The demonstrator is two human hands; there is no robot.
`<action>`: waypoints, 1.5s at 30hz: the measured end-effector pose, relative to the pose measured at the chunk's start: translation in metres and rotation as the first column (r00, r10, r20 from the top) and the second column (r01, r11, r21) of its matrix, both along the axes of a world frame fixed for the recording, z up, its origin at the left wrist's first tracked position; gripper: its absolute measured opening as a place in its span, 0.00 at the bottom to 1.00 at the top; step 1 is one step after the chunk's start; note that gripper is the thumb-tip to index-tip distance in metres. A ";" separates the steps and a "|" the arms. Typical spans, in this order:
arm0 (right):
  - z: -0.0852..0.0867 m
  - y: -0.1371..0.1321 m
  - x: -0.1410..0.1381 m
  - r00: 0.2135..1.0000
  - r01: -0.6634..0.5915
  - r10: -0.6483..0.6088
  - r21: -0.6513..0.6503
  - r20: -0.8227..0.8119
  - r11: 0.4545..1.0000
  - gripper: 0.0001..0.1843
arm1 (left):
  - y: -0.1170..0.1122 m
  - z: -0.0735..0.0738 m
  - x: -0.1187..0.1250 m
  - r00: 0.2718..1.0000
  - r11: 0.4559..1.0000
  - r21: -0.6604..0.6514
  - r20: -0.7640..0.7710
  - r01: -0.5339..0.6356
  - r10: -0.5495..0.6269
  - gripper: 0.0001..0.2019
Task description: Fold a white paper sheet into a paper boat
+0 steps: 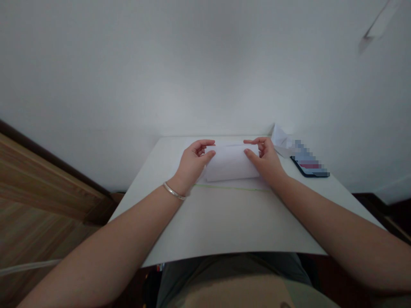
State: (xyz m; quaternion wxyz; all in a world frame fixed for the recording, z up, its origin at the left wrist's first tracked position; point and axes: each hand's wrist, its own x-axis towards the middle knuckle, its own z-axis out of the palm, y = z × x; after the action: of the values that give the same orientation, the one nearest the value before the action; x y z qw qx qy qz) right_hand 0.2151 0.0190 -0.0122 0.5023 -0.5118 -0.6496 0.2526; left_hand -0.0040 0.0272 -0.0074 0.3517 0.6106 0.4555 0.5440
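Observation:
A folded sheet of white paper (231,164) is held between my two hands over the table. My left hand (195,160) grips its left end, thumb on the near face and fingers behind the top edge. At the right end, my right hand (265,158) pinches the paper the same way, with the index finger stretched along the top edge. Beneath it, flat on the table, lies something pale with a thin green edge line (229,187); what it is I cannot tell.
The white table (231,226) stands against a pale wall (205,68). Behind my right hand is a folded piece of white paper (281,139), beside a phone (310,164) with a blurred screen. Wooden furniture (48,184) is at the left.

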 end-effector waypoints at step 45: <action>-0.004 0.002 0.005 0.995 0.073 -0.075 -0.021 -0.072 0.997 0.12 | -0.006 0.000 -0.001 0.983 0.996 0.093 -0.180 -0.004 0.020 0.13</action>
State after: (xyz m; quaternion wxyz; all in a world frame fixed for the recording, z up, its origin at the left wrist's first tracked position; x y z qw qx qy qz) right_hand 0.2197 0.0212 -0.0166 0.5298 -0.5305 -0.6093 0.2581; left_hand -0.0051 0.0210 -0.0076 0.2772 0.6703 0.4638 0.5088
